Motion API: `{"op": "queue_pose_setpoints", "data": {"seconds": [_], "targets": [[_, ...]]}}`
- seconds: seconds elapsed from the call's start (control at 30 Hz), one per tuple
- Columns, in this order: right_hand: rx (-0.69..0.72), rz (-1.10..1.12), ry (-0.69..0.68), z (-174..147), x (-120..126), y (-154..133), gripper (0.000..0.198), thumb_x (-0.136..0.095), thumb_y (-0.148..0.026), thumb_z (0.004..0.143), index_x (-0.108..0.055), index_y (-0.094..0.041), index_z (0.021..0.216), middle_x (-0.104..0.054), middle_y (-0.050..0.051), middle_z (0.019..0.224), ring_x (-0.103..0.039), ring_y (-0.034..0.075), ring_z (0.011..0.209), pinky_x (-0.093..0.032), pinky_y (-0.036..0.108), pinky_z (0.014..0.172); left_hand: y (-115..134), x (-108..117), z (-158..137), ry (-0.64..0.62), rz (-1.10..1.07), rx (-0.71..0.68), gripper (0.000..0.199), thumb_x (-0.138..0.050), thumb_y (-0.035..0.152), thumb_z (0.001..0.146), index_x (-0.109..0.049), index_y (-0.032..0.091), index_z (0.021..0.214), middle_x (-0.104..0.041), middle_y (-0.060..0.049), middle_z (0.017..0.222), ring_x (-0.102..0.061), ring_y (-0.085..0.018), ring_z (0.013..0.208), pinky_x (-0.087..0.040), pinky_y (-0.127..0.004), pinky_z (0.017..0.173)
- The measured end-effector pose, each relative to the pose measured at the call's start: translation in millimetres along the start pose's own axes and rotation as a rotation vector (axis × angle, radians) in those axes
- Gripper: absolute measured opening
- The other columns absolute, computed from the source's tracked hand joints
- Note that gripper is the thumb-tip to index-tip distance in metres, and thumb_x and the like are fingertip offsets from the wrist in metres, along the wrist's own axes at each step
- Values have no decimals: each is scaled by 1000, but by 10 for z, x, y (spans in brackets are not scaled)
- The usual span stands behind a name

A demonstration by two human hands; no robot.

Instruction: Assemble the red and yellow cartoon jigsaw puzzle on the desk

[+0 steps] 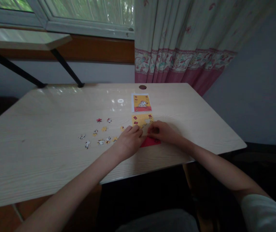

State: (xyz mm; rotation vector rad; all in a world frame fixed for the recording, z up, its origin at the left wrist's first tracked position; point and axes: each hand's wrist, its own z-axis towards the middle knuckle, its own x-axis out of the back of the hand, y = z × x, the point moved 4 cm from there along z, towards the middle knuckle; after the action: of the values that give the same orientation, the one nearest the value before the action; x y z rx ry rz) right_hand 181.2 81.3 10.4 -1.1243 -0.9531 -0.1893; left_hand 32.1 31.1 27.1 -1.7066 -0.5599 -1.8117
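Note:
A partly assembled jigsaw puzzle (139,118), yellow at the top and red at the bottom, lies on the table in front of me. My left hand (131,139) rests over its left side with the fingers curled. My right hand (163,131) is at its right side, thumb and forefinger pinched low over the red part. What either set of fingertips holds is too small and hidden to make out. Loose puzzle pieces (100,142) are scattered to the left, white, yellow and red. Part of the puzzle is covered by my hands.
Just beyond the puzzle lies a picture card (142,103) with a white animal on yellow and red. The pale wooden table (55,119) has a round cable hole (142,87) at the back. A raised shelf (26,38) on black legs stands back left; a curtain (176,61) hangs behind.

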Motion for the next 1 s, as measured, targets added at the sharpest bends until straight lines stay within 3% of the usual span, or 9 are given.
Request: {"op": "queue_pose_setpoints", "data": {"seconds": [0.2,0.33,0.47,0.6,0.7,1.0], "targets": [[18,54,69,-43,38,53,7,-64,-24,75,-64,-17,78,-57,-1,69,-50,10,61,-38,22,56,-107,-1,-12,13,-218,55,27,-48,14,84,-63,22,106,-61,-7,96,-46,-24,95,-37,-34,76],[53,38,155,-93,124,104,5,-63,-23,77,-63,-18,78,-58,0,72,-50,11,66,-39,24,60,-275,112,-104,91,-358,56,30,-46,17,85,-61,20,111,-62,-7,103,-48,-22,95,-39,-35,81],[113,-70,196,-145,219,112,2,-61,-19,78,-63,-18,79,-59,1,72,-52,14,70,-39,26,64,-787,210,-332,130,-287,231,30,-41,21,87,-64,19,106,-66,-8,100,-53,-22,92,-40,-37,84],[153,-150,223,-163,255,121,2,-60,-17,78,-61,-18,79,-60,1,71,-52,15,71,-40,28,67,-1450,156,-682,53,-90,539,33,-44,30,85,-68,12,97,-68,-14,96,-57,-28,90,-41,-40,83],[163,-170,214,-156,240,126,3,-58,-17,79,-61,-18,79,-60,1,71,-52,15,70,-39,28,65,-1727,51,-867,-18,-72,629,39,-42,36,86,-68,11,100,-68,-16,99,-58,-31,90,-42,-40,80],[153,-174,211,-158,234,129,3,-58,-17,79,-60,-18,80,-58,1,71,-50,13,67,-37,26,62,-1744,-94,-830,-44,-185,603,39,-44,45,82,-69,19,95,-68,-12,97,-58,-28,94,-42,-39,86]]}}
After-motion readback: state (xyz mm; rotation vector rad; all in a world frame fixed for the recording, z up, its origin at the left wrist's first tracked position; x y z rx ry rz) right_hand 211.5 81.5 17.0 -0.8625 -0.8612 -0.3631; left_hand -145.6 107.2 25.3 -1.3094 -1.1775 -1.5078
